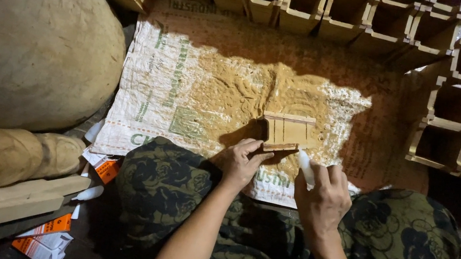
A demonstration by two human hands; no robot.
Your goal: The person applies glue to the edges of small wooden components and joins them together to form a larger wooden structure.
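The left hand (239,162) pinches a small slatted wooden frame (287,131) near the dusty woven sack's (150,85) lower edge. The right hand (325,192) is closed around a white tube (305,167)

Two hands, left (239,162) and right (324,196); one small wooden frame (288,130); one white bottle (306,168); one woven sack mat (188,85); open wooden boxes (302,1), too many to count surely.

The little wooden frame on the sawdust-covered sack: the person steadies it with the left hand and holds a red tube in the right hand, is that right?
Not quite. The head view shows the tube in the right hand is white, not red. The rest holds: the left hand steadies the small wooden frame, which lies on the sawdust-covered sack.
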